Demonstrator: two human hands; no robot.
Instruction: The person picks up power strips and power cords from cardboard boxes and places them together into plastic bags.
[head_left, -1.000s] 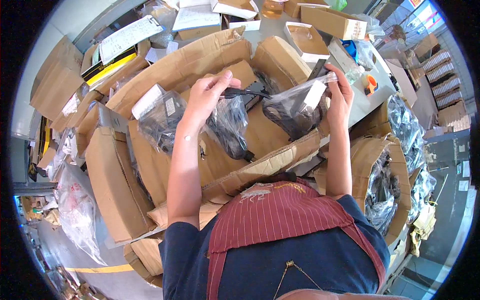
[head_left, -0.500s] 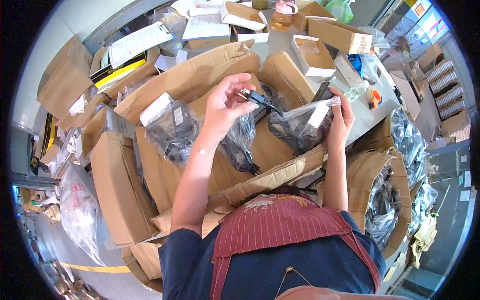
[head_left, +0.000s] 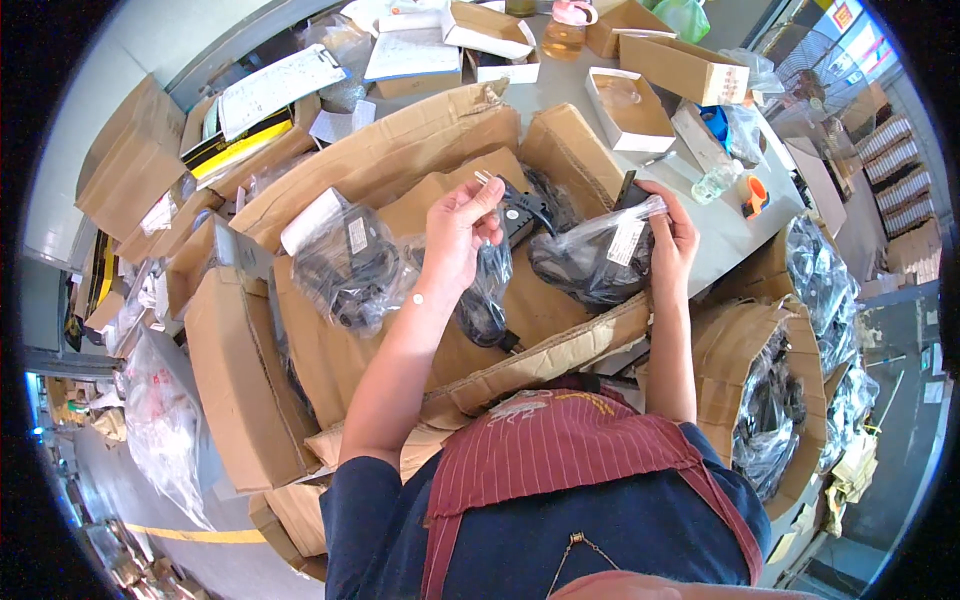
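My left hand is closed in a pinch on a black power plug, its metal prongs poking up past the fingertips. From the plug a black cord runs right into a clear plastic bag with a white label, filled with dark coiled cable. My right hand grips that bag's right side, fingers wrapped over its upper corner beside a flat black piece. Both hands are above an open cardboard box. Inside it, another bagged cable lies at the left, and a further bagged cord sits in the middle.
At the right stands a carton of bagged black cables. Beyond the box, the table holds a white-lined tray, an orange tape roll, a clear bottle and a pink-lidded jug. A clipboard lies at the far left.
My left hand has turned, its fingers closing over the plug. My right hand and the bag have dropped slightly and tilted, with the label shifting left.
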